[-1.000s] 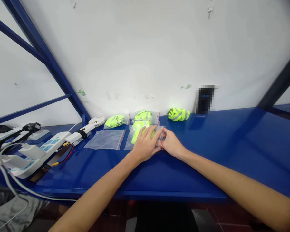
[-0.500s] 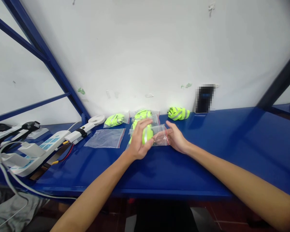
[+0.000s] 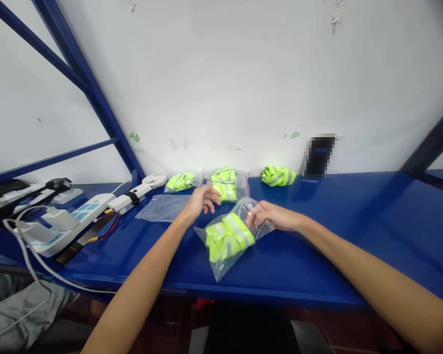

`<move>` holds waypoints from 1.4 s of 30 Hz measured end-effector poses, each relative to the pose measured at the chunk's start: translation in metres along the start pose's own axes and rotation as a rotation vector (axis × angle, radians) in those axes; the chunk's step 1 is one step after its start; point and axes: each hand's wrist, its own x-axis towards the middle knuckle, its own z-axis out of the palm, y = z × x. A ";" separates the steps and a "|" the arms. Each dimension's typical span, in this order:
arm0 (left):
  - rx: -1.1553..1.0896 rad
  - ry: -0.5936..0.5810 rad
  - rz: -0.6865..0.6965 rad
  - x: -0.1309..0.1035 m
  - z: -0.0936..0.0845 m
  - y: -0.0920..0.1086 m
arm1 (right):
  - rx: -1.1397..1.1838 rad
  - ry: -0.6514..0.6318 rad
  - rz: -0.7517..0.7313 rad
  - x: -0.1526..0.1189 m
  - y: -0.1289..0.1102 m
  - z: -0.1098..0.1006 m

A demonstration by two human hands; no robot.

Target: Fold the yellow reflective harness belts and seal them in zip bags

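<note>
My right hand [image 3: 268, 216] grips the red-striped mouth of a clear zip bag [image 3: 246, 206], its fingers partly inside or behind the plastic. Within that bag lies a folded neon-yellow reflective vest [image 3: 229, 238] with silver bands. Just to the upper left, my left hand [image 3: 203, 200] is open and holds nothing, its fingers loosely curled. Behind it, a second bagged vest [image 3: 224, 184] rests against the wall, with another bagged vest [image 3: 182, 182] farther left. A flat zip bag [image 3: 161, 208] lies left of my left hand, partly covered by it.
A rolled vest without a bag [image 3: 278, 176] sits at the back right, beside a blurred-out dark object [image 3: 319, 155] leaning on the wall. On the left are a small white fan [image 3: 154, 180], a power strip [image 3: 84, 216] with plugs, and cables. The blue table's front edge [image 3: 243, 293] runs below.
The bagged vest has come away from the others toward the table's front, its bag mouth in my right hand. My left hand has let go and moved up and left.
</note>
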 end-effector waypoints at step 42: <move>-0.116 -0.129 0.024 -0.001 0.032 -0.023 | -0.523 0.214 0.017 0.000 -0.001 -0.004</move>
